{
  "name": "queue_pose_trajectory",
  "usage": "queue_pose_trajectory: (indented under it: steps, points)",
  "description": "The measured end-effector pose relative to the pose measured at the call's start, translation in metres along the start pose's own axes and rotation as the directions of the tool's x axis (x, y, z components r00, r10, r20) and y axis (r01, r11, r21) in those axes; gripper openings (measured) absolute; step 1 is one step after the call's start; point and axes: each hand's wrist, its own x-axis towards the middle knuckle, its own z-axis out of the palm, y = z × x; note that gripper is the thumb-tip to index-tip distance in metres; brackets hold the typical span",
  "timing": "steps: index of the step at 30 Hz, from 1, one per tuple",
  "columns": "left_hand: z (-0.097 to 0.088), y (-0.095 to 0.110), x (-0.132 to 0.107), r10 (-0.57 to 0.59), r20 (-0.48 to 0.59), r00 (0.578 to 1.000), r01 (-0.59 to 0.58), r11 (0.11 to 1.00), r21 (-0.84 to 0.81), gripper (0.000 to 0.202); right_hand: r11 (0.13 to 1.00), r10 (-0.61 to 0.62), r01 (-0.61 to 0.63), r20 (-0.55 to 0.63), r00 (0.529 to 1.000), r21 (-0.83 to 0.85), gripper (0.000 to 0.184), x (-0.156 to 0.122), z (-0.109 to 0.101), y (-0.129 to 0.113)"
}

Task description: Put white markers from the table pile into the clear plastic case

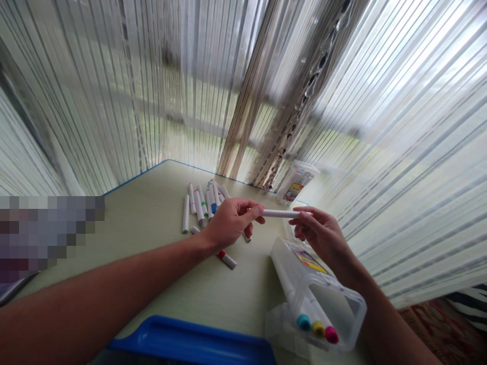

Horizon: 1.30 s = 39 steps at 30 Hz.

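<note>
While fingers (252, 217) pinch both ends, the marker (282, 214) spans between.

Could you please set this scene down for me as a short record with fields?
Left hand: hand pinching one end of a white-barrelled marker
Right hand: hand pinching its other end
Loose markers: group lying on the table, some partly hidden by the left hand and arm
Open case: clear plastic case with teal-, yellow- and magenta-ended markers inside
Second case: clear container near the string curtain
Near edge: blue plastic item, partly out of frame
</note>
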Motion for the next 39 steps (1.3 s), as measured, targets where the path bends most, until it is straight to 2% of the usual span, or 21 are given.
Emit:
queue_pose_trajectory:
  steps: [6, 12, 18, 31, 39]
  points:
    - [-0.001, 0.001, -0.003, 0.007, 0.009, 1.000, -0.008, 0.997, 0.076, 0.031, 0.996, -0.042, 0.043, 0.022, 0.999, -0.077, 0.020, -0.001, -0.001, 0.003]
    - [-0.001, 0.001, -0.004, 0.029, -0.016, 0.999, -0.027, 0.992, 0.127, 0.032, 0.996, -0.057, 0.059, 0.031, 0.998, -0.071, 0.017, -0.001, 0.000, 0.003]
    - [0.000, 0.004, -0.004, 0.024, -0.035, 0.999, -0.020, 0.994, 0.109, 0.030, 0.999, -0.022, 0.022, 0.014, 1.000, -0.042, 0.017, -0.002, 0.001, 0.001]
    - [0.001, 0.003, -0.001, 0.005, -0.028, 1.000, -0.007, 0.998, -0.055, 0.028, 1.000, 0.006, -0.006, -0.025, 1.000, 0.012, 0.019, -0.001, 0.001, -0.003]
    - [-0.001, 0.006, -0.001, -0.050, -0.030, 0.998, 0.042, 0.972, -0.231, 0.027, 0.999, 0.012, -0.011, -0.006, 1.000, 0.050, 0.025, -0.001, 0.001, -0.007]
